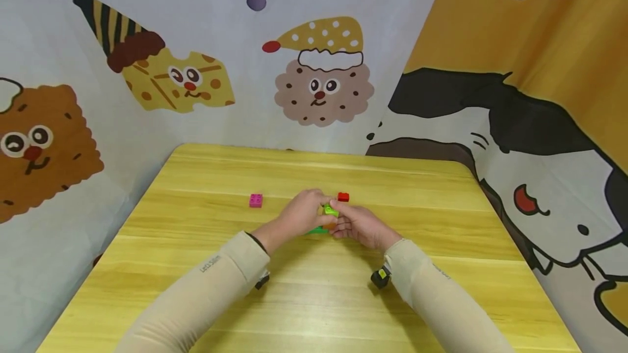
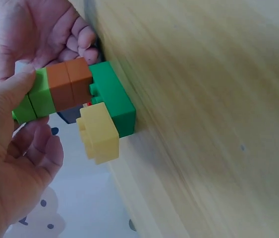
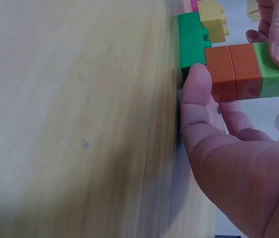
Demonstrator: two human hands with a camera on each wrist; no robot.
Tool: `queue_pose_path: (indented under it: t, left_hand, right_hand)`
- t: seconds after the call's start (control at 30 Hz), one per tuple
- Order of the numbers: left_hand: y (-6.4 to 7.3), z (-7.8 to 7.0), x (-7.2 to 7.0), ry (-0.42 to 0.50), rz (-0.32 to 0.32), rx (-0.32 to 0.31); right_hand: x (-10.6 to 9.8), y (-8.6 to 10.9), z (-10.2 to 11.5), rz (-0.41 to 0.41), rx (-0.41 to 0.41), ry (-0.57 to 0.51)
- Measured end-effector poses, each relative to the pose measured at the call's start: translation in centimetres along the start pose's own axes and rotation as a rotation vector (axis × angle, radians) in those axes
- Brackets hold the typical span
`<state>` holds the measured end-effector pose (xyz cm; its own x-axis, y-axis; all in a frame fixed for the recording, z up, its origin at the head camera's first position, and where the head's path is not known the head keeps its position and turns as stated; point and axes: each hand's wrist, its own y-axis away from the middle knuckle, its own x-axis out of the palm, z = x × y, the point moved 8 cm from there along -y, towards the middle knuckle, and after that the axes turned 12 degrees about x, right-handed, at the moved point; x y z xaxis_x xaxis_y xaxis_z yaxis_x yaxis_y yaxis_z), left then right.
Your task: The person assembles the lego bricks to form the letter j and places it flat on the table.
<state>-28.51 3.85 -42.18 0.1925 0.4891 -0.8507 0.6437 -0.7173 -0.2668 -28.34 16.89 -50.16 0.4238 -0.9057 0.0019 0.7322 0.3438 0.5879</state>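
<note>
A toy brick build stands on the wooden table between my hands. At its base lies a long green brick [image 2: 114, 101], bearing a yellow brick [image 2: 102, 134] and a stack of two orange bricks [image 3: 233, 72] topped by two light green bricks [image 2: 41, 94]. My left hand [image 1: 305, 211] pinches the light green bricks, its thumb flat on their near face. My right hand [image 1: 365, 226] holds the stack from the other side, its fingers curled around the orange bricks close above the table. In the head view the hands hide much of the build.
A pink brick [image 1: 255, 200] lies to the left of my hands. Beyond them, slightly right, is a red brick [image 1: 343, 197]. The wooden table [image 1: 314, 298] reaches back to a curtain [image 1: 206, 129] printed with cartoon figures.
</note>
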Motion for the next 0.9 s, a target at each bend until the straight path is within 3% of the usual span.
queue_pose_path:
  t: [0.13,0.43,0.9]
  left_hand:
    - [0.1,0.2,0.4,0.011,0.002,-0.011]
    - [0.3,0.7,0.4,0.157,-0.039,-0.042]
    - [-0.1,1.1,0.5,0.162,-0.025,-0.043]
  right_hand:
    - [0.0,-0.1,0.0,-0.007,-0.008,0.002]
    - [-0.3,-0.2,0.0,-0.054,-0.009,0.001]
    - [-0.2,-0.1,-0.2,-0.002,-0.038,-0.001]
